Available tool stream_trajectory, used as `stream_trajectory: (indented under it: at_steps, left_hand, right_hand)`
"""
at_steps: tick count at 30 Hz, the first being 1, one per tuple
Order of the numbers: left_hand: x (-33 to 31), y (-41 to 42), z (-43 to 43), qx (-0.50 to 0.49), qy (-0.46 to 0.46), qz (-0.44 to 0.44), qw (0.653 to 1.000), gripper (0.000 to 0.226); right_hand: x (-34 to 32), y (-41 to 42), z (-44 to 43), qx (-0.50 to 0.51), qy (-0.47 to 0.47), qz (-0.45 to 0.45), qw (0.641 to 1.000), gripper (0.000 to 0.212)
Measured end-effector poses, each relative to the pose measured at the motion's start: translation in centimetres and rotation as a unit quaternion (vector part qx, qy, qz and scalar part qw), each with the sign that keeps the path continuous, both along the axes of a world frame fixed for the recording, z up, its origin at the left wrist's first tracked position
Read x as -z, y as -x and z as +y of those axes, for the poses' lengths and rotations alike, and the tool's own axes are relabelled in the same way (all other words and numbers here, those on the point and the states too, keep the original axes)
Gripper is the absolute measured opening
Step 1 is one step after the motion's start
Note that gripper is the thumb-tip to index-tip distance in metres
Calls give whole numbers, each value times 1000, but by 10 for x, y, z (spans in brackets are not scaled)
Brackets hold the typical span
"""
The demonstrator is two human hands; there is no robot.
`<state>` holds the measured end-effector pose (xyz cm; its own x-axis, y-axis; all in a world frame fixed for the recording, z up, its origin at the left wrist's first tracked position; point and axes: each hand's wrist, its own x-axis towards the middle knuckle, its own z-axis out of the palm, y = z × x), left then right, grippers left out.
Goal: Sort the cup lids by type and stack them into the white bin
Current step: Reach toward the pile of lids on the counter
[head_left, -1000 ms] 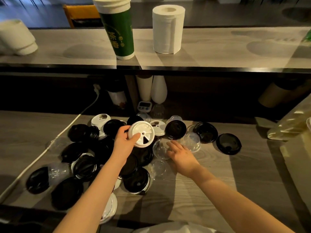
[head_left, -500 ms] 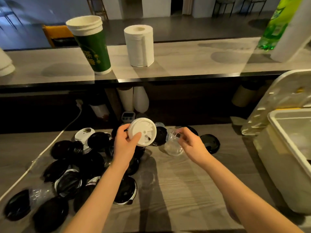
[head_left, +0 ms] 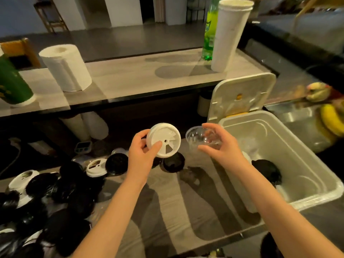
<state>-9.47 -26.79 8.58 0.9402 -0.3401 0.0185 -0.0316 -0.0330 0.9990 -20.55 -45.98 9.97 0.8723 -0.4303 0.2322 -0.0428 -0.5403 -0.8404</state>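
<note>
Item: white slotted lid [head_left: 163, 140], held above the counter, just left of the white bin [head_left: 290, 161]. Left hand [head_left: 141, 157] pinched its rim, thumb on the face. Round, no long axis; face tilted toward the camera, wedge opening at lower right.

Item: clear dome lid [head_left: 202, 137], right hand [head_left: 223, 148] fingers curled round it, mouth apparently facing left.

Handling: seat each flat on its own kind, apart from the black lids [head_left: 268, 172] in the bin; grip the clear one lightly.

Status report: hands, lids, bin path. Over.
Left hand grips white lid; right hand holds clear lid at white bin edge. Black lid already inside bin. Bin open, nothing in the way.
</note>
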Motion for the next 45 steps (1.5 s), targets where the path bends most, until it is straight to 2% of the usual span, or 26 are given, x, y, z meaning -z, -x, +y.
stream_trajectory:
  at_steps: [5,10,12,17,21,24,26,30,33,36,38,40,45]
  left_hand:
    - [-5,24,-64,39,3,-5,999,36]
    - [-7,41,-112,55,-10,-11,998,35]
    - [-6,46,-126,51,-19,-12,998,35]
    - [-1,55,-150,22,-33,2,999,36]
    - [0,59,-161,1,-41,14,999,37]
    - [-1,61,-168,-8,-46,13,999,37]
    - [0,61,-174,-8,-41,12,999,36]
    - [2,62,-184,-13,-32,12,999,35]
    - [3,64,-192,-11,-27,13,999,35]
    - [5,65,-197,-7,-23,18,1000,34]
    - [6,67,-199,-7,-21,20,1000,35]
    - [7,68,-200,-7,-16,23,1000,35]
    - [9,71,-203,-7,1,53,999,32]
  right_hand:
    - [3,34,-76,88,-51,1,995,52]
    - [23,47,-157,157,-33,81,984,51]
    - [26,46,-186,169,-12,143,975,53]
    - [29,23,-233,57,22,325,944,62]
    - [48,3,-245,32,19,375,926,68]
    - [63,-3,-245,19,134,429,893,55]
    - [73,-3,-242,10,189,440,878,42]
    - [85,4,-239,-10,224,416,881,26]
    - [79,5,-240,-21,234,410,881,34]
    - [70,11,-239,-38,217,399,890,56]
    - [66,17,-239,-65,251,426,867,65]
    - [66,19,-237,-80,284,440,848,61]
    - [70,16,-232,-83,274,459,841,51]
